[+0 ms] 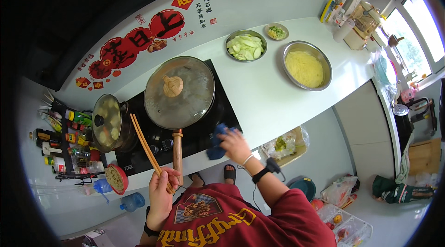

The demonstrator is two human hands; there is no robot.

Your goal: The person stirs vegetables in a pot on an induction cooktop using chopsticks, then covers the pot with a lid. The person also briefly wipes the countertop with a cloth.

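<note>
My left hand (160, 186) grips a pair of long wooden chopsticks (147, 148), which point up across the front of the black cooktop (203, 139). My right hand (236, 145) is on a dark blue cloth (218, 142) at the cooktop's right front corner. Between the hands extends the wooden handle (177, 156) of a frying pan. A fogged glass lid (194, 87) with a wooden knob (173, 86) covers the pan. On the left burner stands a pot (127, 135) under a glass lid (107, 122), with pale chunks of food showing through.
Right of the cooktop, the white counter (257, 108) holds a bowl of sliced green vegetable (245, 47), a small dish of chopped scallion (276, 32) and a basin of yellow shreds (304, 69). A condiment rack (69, 142) and a red bowl (120, 177) stand left. Below is a waste bin (292, 153).
</note>
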